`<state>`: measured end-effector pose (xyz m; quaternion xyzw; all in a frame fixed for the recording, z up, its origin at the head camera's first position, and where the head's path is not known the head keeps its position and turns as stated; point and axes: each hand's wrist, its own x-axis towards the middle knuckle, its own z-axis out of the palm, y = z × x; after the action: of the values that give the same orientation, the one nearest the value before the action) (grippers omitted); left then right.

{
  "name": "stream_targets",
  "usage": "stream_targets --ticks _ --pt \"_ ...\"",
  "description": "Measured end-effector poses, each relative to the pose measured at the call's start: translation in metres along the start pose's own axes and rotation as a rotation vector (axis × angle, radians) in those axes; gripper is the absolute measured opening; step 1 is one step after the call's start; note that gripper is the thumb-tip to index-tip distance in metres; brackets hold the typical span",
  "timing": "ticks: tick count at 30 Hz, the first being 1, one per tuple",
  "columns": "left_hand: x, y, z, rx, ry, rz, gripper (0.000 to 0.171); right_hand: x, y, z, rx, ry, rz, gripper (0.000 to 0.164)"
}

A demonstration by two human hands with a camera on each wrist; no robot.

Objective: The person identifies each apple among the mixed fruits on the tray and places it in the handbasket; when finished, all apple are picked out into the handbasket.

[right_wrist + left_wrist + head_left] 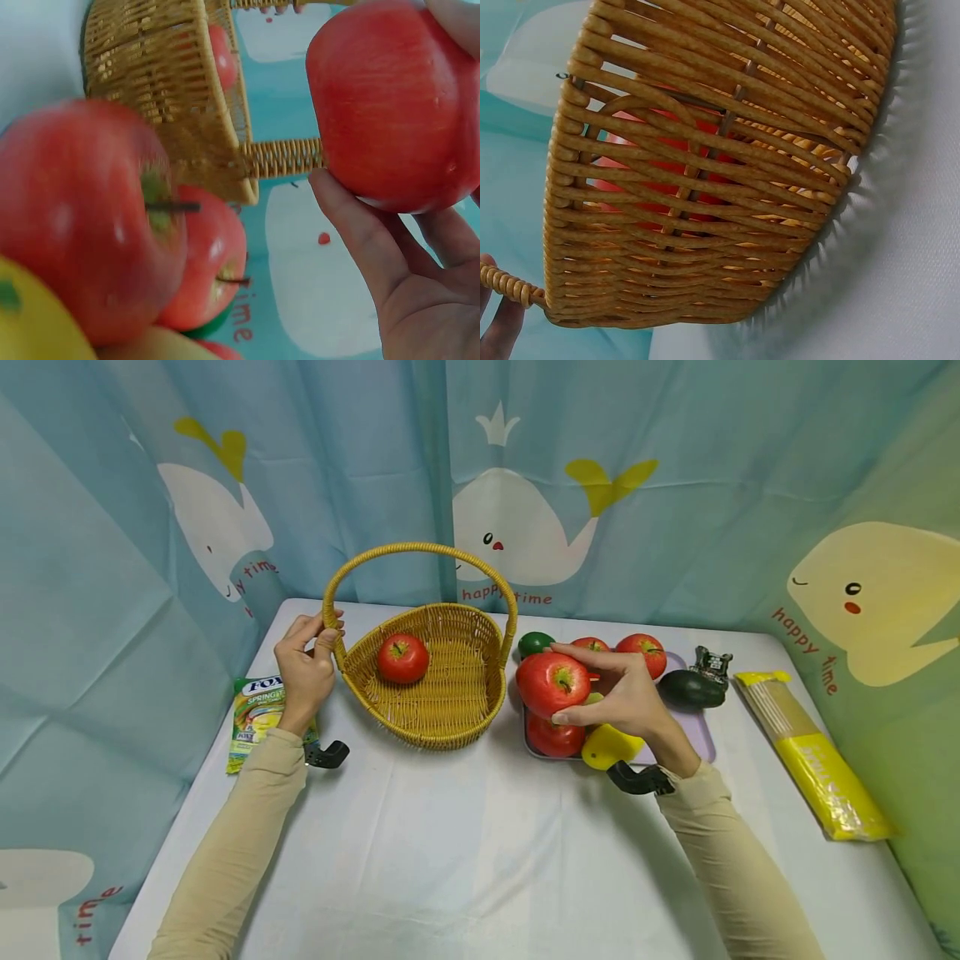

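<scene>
A yellow-brown wicker basket (461, 685) with a tall arched handle (422, 548) stands at the back of the table, a round red fruit (403, 658) lying inside. My left hand (303, 664) pinches the handle's left side near its base. Only fingertips (502, 330) show beside the handle in the left wrist view. An apple (555, 683) is held in my right hand (622, 693) between thumb and fingers, above the fruit and right of the basket. In the right wrist view, the same apple (397, 105) hangs over other apples.
A lilac tray (697, 731) carries several red apples (641, 652) and a yellow mango-like fruit (611, 746). A dark green avocado (692, 690) and a small dark packet (712, 663) sit at its right. Farther right lies a yellow noodle pack (817, 760). A FOX'S candy bag (257, 710) lies at left.
</scene>
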<state>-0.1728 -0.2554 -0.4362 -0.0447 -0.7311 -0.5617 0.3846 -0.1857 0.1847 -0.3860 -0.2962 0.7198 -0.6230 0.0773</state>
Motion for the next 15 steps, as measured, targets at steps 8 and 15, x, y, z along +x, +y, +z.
stream_targets --ticks 8,15 --pt "0.0 -0.001 0.0 -0.001 0.002 0.0 0.023 0.008 -0.003 0.015 0.002 -0.043 0.027 0.078" --pt "0.0 0.001 0.0 -0.015 0.004 0.003 0.023 0.018 -0.005 0.027 -0.024 -0.089 0.048 0.076"
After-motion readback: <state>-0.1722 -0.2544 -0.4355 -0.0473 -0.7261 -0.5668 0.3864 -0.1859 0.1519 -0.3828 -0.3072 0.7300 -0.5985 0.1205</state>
